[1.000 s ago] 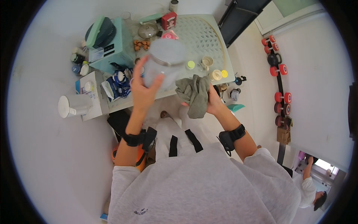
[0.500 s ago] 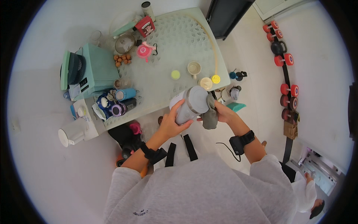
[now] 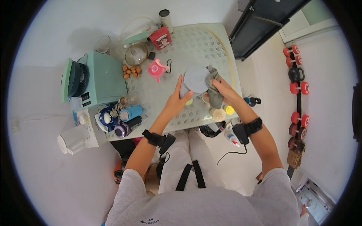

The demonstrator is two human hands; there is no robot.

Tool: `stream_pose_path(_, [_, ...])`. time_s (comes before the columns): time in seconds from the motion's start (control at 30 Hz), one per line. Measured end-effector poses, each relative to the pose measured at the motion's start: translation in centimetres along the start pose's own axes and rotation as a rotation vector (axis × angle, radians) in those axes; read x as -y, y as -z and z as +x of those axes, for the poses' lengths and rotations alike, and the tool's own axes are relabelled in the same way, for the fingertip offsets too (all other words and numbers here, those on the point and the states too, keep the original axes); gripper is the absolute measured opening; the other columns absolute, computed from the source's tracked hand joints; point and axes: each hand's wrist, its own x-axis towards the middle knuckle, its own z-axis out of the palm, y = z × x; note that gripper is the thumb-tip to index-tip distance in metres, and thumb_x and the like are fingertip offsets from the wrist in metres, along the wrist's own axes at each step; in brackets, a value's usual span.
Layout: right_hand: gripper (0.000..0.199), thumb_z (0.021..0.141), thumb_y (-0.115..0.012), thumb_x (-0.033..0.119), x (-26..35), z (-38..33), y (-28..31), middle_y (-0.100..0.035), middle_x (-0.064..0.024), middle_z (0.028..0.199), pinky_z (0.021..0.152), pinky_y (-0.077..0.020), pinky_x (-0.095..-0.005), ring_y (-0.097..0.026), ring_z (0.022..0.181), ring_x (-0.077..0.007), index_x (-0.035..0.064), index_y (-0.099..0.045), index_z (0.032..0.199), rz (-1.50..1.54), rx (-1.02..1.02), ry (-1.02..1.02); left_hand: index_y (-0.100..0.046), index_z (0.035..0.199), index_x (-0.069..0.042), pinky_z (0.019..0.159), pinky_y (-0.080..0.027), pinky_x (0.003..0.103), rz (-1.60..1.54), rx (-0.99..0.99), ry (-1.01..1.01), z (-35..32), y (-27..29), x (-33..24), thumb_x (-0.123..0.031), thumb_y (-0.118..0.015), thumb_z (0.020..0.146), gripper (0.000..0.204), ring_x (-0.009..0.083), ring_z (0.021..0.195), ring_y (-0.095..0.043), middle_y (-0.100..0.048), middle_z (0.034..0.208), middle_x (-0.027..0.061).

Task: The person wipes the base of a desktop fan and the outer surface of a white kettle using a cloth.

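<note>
A pale grey lidded canister (image 3: 197, 80) is upright over the front middle of the table, seen from above. Whether its base rests on the tabletop is hidden. My left hand (image 3: 176, 102) grips its near left side, thumb and fingers spread around the wall. In my right hand (image 3: 227, 93) a bunched grey cloth (image 3: 214, 92) is pressed against the lid's right edge. Close below them are a cream cup (image 3: 218, 115) and a yellow lid (image 3: 229, 110); another cup (image 3: 205, 98) is partly covered by the cloth.
On the patterned table (image 3: 192, 37), a pink teapot (image 3: 156, 69), eggs (image 3: 132, 71), a glass lid (image 3: 136, 54) and a red box (image 3: 160, 38) stand behind. Bottles (image 3: 131, 113) and a green appliance (image 3: 107, 77) crowd the left. Dumbbells (image 3: 299, 88) line the right wall.
Both hands have moved forward with the canister, from the table's front edge to above the tabletop. The canister has gone from tilted to upright. The cloth stays at its right side.
</note>
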Motion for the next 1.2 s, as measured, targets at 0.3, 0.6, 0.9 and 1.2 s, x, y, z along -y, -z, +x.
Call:
stream_pose_path(0.3, [0.036, 0.082, -0.052, 0.031, -0.9, 12.4, 3.0, -0.049, -0.0043, 0.092, 0.058, -0.0494, -0.0309, -0.051, 0.076, -0.014, 0.0082, -0.043, 0.108, -0.163, 0.034, -0.225, -0.014, 0.132, 0.004, 0.095, -0.031, 0.031, -0.333, -0.097, 0.204, 9.4, 0.7, 6.4, -0.048, -0.059, 0.076, 0.089, 0.0245, 0.116, -0.036, -0.033, 0.127, 0.0213])
stream_pose_path(0.6, [0.04, 0.08, -0.055, 0.029, -2.5, 11.1, 4.1, -0.051, -0.0045, 0.093, 0.059, -0.0492, -0.0301, -0.052, 0.079, -0.0131, 0.0062, -0.043, 0.11, -0.129, -0.074, -0.19, -0.017, 0.133, -0.004, 0.088, -0.037, 0.029, -0.383, -0.06, 0.346, 10.5, -1.0, 8.0, -0.038, -0.062, 0.075, 0.081, 0.0206, 0.109, -0.044, -0.04, 0.121, 0.0189])
stream_pose_path(0.9, [0.064, 0.072, -0.064, 0.03, -2.6, 2.4, -4.9, -0.052, -0.0124, 0.105, 0.08, -0.0418, -0.0259, -0.053, 0.091, -0.0174, -0.0057, -0.036, 0.118, -0.337, -0.075, -0.15, -0.019, 0.132, -0.006, 0.095, -0.03, 0.03, -0.696, -0.255, 0.305, -3.3, 1.2, 3.9, -0.026, -0.057, 0.081, 0.068, 0.0191, 0.114, -0.039, -0.036, 0.127, 0.0102])
stream_pose_path(1.2, [0.072, 0.072, -0.064, 0.03, -13.3, -4.7, -9.9, -0.049, -0.0146, 0.111, 0.086, -0.0384, -0.0271, -0.049, 0.101, -0.0189, -0.0062, -0.029, 0.123, -0.007, -0.142, -0.372, -0.022, 0.132, -0.006, 0.097, -0.028, 0.03, -0.566, -0.239, 0.534, -15.7, 1.6, 7.8, -0.025, -0.058, 0.081, 0.065, 0.0176, 0.115, -0.037, -0.039, 0.125, 0.0094])
